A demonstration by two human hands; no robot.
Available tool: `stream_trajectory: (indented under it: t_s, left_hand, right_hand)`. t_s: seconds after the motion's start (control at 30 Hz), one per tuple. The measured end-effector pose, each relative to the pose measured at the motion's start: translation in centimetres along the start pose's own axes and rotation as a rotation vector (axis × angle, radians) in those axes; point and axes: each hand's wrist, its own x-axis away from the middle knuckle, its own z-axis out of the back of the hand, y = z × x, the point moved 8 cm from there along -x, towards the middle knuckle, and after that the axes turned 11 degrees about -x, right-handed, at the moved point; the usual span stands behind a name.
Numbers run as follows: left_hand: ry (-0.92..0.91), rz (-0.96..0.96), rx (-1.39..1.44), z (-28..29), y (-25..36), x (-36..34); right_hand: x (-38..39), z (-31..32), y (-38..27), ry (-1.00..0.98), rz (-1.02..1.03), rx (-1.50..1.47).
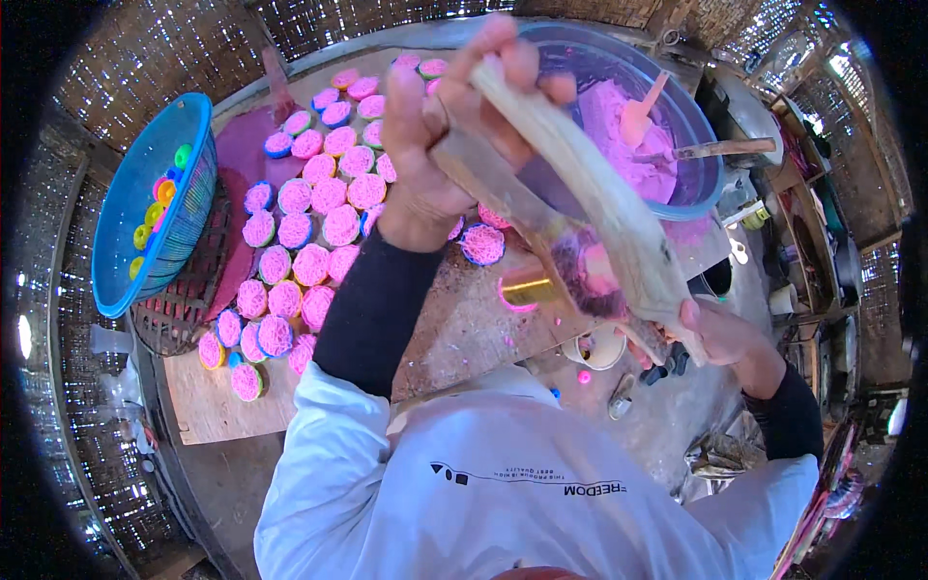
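A two-armed wooden hand press slants across the front of me, one arm pale and smooth (590, 179), the other brown (503, 184). My left hand (425, 169) is closed around the far ends of both arms. Low on the right, my right hand (725, 333) grips the near end. Pink dough (597, 269) shows between the arms, by the brown one's holder. Just left of it, a gold-coloured metal cylinder (527, 288) lies near the table's edge. Many small coloured cups topped with pink dough strands (329, 196) cover the table (445, 333) to the left.
Behind the press stands a clear bluish basin (710, 184) of pink dough, with a pink scoop (638, 116) and a wooden-handled tool (725, 148) in it. A blue basket (116, 232) of coloured cups leans at left. Below the table's right edge is a white bucket (604, 353).
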Motion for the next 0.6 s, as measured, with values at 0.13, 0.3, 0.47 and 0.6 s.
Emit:
stream_trajectory:
  t_s: [0.13, 0.3, 0.47, 0.6]
  left_hand:
    - [0.138, 0.041, 0.103, 3.2, -2.8, 3.0]
    - [0.306, 0.090, 0.286, 6.5, -4.0, 6.7]
    - [0.352, 0.106, 0.261, 7.8, -4.3, 8.2]
    - [0.467, 0.143, 0.189, 8.2, -4.2, 9.0]
  right_hand:
    - [-1.8, 0.9, 1.5, 0.014, -0.155, -0.068]
    - [-3.5, 4.0, 4.6, 0.184, -0.263, 0.106]
    - [-5.2, 3.1, 3.7, 0.245, -0.221, 0.181]
    - [-5.2, 3.2, 3.4, 0.317, -0.218, 0.215]
